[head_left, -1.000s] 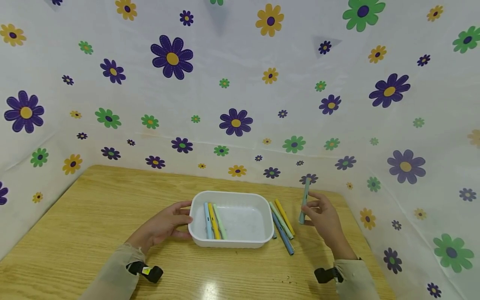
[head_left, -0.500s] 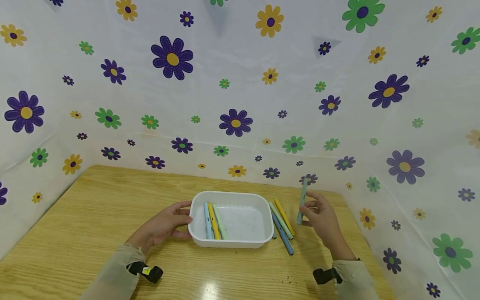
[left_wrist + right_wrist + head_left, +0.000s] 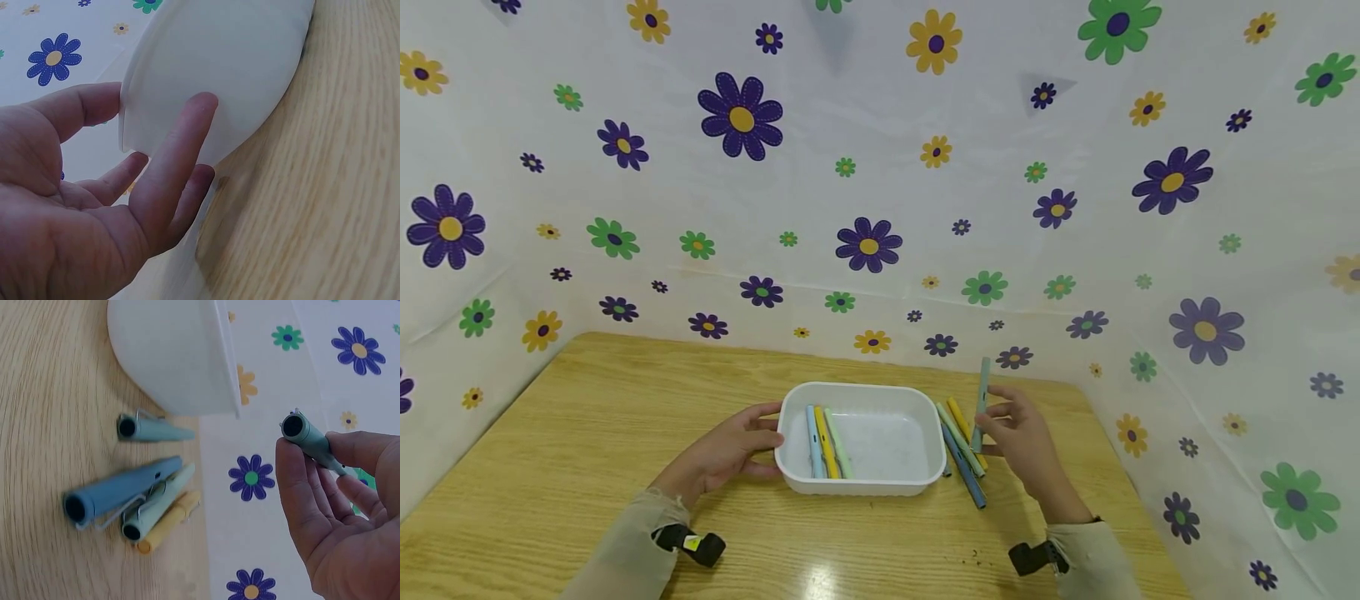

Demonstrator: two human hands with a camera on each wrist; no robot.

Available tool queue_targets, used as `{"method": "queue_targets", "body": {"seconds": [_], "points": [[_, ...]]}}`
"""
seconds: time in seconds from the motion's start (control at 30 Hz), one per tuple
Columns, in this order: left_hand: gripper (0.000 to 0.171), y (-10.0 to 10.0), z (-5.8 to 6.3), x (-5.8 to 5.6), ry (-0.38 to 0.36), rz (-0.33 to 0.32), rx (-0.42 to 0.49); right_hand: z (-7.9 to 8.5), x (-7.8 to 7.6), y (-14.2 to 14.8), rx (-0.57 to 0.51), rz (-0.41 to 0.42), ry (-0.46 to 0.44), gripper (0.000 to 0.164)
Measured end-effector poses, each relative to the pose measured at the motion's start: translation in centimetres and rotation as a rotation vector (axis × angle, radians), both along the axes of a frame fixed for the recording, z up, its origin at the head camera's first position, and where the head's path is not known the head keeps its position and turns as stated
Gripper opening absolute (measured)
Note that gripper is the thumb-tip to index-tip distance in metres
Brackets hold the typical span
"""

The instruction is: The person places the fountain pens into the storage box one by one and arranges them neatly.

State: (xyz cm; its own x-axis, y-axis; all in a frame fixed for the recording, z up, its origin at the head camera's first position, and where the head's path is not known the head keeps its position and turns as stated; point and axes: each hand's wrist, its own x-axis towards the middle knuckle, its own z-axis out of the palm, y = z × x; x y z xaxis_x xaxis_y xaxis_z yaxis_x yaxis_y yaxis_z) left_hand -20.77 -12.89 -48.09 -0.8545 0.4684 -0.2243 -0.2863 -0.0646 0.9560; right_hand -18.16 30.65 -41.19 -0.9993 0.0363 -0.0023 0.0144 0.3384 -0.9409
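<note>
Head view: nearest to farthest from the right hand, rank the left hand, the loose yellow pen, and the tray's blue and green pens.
1. Loose yellow pen, right of the tray.
2. Green pen, rightmost inside the tray.
3. Blue pen, leftmost inside the tray.
4. Left hand, at the tray's left side.

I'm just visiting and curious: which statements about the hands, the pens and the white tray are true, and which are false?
1. The right hand pinches a grey-green pen. True.
2. The left hand also holds a pen. False: it touches the end of the white tray.
3. Three pens lie inside the white tray. True.
4. Those three pens lie at the tray's right end. False: they lie toward its left end.
5. A dark blue pen lies on the table, outside the tray. True.
6. The tray is upside down. False: its open side faces up.
</note>
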Motion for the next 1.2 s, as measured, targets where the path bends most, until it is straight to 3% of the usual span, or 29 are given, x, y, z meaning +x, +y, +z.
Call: {"method": "queue_targets", "body": {"seconds": [0.57,0.83,1.2], "points": [[0.074,-0.1,0.0,-0.1,-0.008,-0.005,0.009,-0.3,-0.4,-6.4,-0.027,0.086,-0.025,0.051],[0.073,0.0,0.1,-0.1,-0.012,0.002,0.004,-0.5,-0.9,-8.4,-0.105,0.092,-0.104,0.048],[0.074,0.0,0.2,0.0,-0.014,0.02,-0.003,-1.5,-1.0,-10.2,-0.017,0.147,-0.175,0.045]]}}
